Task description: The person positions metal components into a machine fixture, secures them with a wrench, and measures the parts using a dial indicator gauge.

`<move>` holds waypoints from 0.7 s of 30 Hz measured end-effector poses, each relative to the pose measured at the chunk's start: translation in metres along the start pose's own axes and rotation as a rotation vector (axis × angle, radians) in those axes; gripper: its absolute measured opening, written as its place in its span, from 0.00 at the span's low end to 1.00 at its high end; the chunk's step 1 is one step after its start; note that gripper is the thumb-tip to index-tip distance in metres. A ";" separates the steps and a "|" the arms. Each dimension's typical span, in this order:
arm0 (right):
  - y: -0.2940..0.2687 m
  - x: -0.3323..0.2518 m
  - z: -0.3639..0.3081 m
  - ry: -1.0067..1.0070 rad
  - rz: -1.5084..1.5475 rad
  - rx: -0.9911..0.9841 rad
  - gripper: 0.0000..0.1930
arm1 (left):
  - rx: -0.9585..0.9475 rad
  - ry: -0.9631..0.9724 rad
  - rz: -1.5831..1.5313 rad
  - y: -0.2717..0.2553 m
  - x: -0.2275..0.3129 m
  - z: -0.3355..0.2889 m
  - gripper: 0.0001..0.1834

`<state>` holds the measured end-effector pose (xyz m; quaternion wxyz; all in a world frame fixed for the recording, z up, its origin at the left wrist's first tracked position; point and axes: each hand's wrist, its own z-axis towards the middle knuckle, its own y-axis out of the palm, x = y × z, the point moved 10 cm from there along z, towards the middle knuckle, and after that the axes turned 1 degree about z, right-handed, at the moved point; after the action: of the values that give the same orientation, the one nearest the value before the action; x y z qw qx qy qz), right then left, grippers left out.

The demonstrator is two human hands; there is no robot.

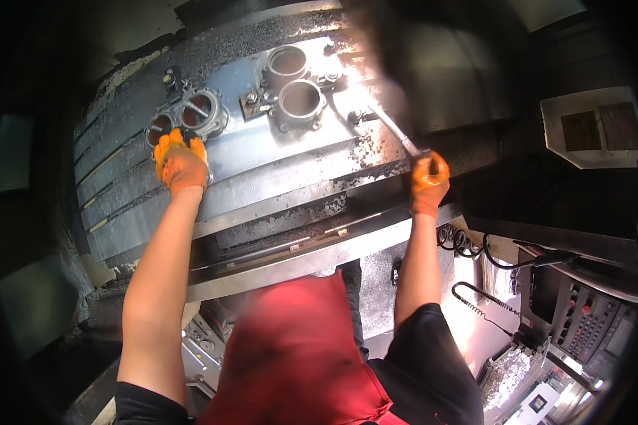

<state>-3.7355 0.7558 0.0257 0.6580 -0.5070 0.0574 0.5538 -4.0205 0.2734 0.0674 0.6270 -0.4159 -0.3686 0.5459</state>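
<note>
An orange glove covers my left hand (183, 164), whose fingers curl over the near edge of a grey metal casting (223, 117) with two round bores. Its fingertips are partly hidden against the part. At the right, my right hand (430, 180), also in an orange glove, is closed round the near end of a long silver wrench (393, 126). The wrench slants away to the upper left, and its far end is lost in bright glare by the clamps. Between the hands, a second casting (301, 103) with two round bores sits held by clamps on a flat plate.
The slotted machine table (127, 205) carries metal chips and clamp blocks (250, 103). A metal ledge (283, 262) runs along its near side. At the lower right are a coiled black cable (485, 304) and a control panel (588, 319) with buttons. Dark machine walls surround the table.
</note>
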 end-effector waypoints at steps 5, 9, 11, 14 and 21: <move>0.033 0.088 -0.008 0.798 1.042 0.680 0.14 | 0.025 -0.010 -0.002 0.004 -0.004 0.001 0.24; 0.054 0.037 -0.010 1.148 1.468 0.957 0.18 | 0.016 0.060 0.006 0.006 -0.008 0.003 0.26; 0.054 0.035 -0.014 1.209 1.376 0.947 0.19 | 0.046 0.128 0.005 0.004 -0.014 -0.007 0.28; 0.048 0.056 0.000 0.735 1.622 0.711 0.16 | 0.077 0.143 -0.072 0.006 -0.025 -0.014 0.27; 0.063 0.095 0.102 0.686 0.906 0.404 0.16 | 0.015 -0.005 -0.239 0.011 -0.063 -0.040 0.29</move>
<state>-3.7983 0.8864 -0.0237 0.3838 -0.4466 0.5810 0.5619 -3.9964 0.2069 0.0415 0.6896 -0.3631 -0.4131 0.4711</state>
